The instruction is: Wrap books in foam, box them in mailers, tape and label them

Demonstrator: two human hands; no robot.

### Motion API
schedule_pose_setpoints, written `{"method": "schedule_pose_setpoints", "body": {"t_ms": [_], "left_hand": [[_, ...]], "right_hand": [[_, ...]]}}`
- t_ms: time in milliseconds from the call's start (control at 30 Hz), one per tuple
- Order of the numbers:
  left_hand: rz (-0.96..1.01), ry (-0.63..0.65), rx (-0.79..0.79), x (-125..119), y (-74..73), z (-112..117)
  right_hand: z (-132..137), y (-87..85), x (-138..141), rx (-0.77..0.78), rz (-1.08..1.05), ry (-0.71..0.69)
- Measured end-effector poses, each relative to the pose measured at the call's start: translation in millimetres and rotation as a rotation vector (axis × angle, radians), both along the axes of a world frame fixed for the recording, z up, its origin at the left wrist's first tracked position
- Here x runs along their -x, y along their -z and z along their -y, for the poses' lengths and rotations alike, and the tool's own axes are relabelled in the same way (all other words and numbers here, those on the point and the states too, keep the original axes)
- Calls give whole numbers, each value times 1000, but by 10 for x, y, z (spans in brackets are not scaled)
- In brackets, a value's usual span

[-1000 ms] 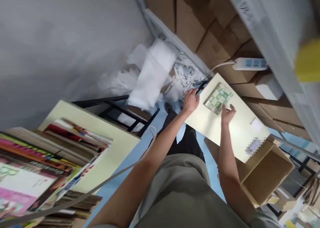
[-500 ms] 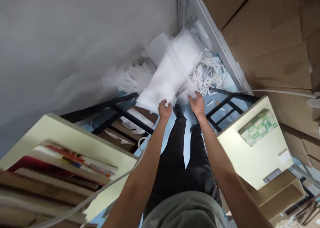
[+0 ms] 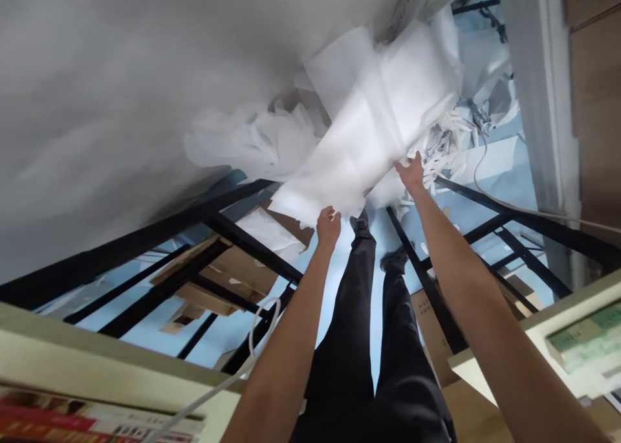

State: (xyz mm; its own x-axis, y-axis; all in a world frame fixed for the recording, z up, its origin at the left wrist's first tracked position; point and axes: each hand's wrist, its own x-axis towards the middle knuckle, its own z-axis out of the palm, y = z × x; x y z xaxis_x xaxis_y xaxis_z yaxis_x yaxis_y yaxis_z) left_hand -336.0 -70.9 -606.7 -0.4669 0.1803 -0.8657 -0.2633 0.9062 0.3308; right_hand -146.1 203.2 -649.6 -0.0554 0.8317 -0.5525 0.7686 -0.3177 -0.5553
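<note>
A thick bundle of white foam-like sheets (image 3: 349, 139) lies at a slant ahead of me, low down between the two table frames. My right hand (image 3: 411, 174) is at its right edge with thumb and fingers spread. The fingertips seem to touch the sheets, though blur hides the contact. Just below the near end of the bundle is my left hand (image 3: 328, 226), its fingers loosely curled and apart, with nothing visible in it. Crumpled white sheeting (image 3: 262, 139) lies left of the bundle, and shredded white strips (image 3: 444, 145) are heaped on its right.
Black metal frames (image 3: 242, 226) stand on both sides of my legs, under pale tabletops (image 3: 97, 346). A white cable (image 3: 204, 398) hangs over the left one. Another thin cable (image 3: 528, 213) crosses on the right. Cardboard (image 3: 252, 262) lies beneath the left frame; brown boxes (image 3: 596, 107) stand far right.
My view has moved forward and down toward the white bundle. My right hand has shifted right and farther out to the bundle's edge. My left hand stays near its near end.
</note>
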Motion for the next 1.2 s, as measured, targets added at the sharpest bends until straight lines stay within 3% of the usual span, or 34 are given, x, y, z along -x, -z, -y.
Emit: {"method": "schedule_pose_setpoints", "body": {"t_ms": [100, 200, 333, 567, 667, 767, 867, 933, 1000, 1200], "left_hand": [[-19, -20, 21, 14, 49, 25], [-44, -23, 38, 22, 93, 23], [-92, -18, 49, -4, 155, -21], [-139, -17, 121, 36, 162, -143], [-181, 100, 225, -66, 119, -150], [-234, 327, 127, -179, 76, -102], [-262, 506, 39, -167, 67, -21], [-277, 563, 12, -100, 76, 28], [-298, 606, -46, -36, 85, 52], [-344, 821, -230, 19, 139, -79]], "right_hand": [[-50, -43, 82, -8, 126, 71], [-22, -201, 234, -53, 111, 18], [65, -424, 490, -122, -88, -8], [109, -766, 992, -53, -387, -19], [159, -1028, 1524, -15, -609, -112], [167, -1313, 2083, 153, -882, -324], [23, -1491, 2250, 346, -922, -341], [-97, -1479, 2091, 372, -901, -225], [-138, -1347, 1803, 344, -806, -56], [340, -642, 963, 193, -514, 364]]}}
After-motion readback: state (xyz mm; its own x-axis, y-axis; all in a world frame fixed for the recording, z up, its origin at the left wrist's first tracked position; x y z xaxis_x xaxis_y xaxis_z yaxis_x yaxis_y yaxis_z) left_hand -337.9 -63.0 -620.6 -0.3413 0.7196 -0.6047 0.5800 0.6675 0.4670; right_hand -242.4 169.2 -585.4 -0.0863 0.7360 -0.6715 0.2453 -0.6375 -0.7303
